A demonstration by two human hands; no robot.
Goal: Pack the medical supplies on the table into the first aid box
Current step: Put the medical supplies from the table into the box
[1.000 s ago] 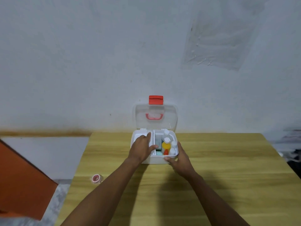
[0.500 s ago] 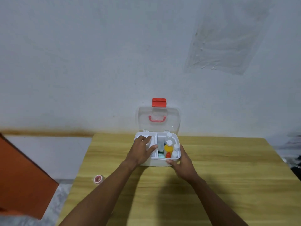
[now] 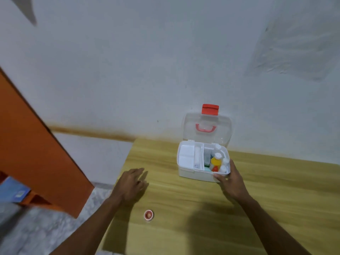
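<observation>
The white first aid box [image 3: 195, 174] stands open near the table's far edge, its clear lid [image 3: 207, 129] with a red latch raised against the wall. Inside, the left part holds white pads [image 3: 186, 155]; the right part holds a yellow bottle [image 3: 215, 161] and small white bottles. My right hand [image 3: 230, 179] grips the box's front right corner. My left hand [image 3: 131, 184] hovers flat over the table to the left of the box, fingers apart, holding nothing. A small red and white tape roll [image 3: 148, 215] lies on the table nearer to me, below the left hand.
The wooden table [image 3: 184, 208] ends on the left just beyond my left hand, with grey floor below. An orange panel [image 3: 36, 153] leans at the left. A white wall stands directly behind the box.
My left hand has come out of the box's left compartment and moved left and nearer to me over the table. The view has swung left. My right hand stays on the box's corner.
</observation>
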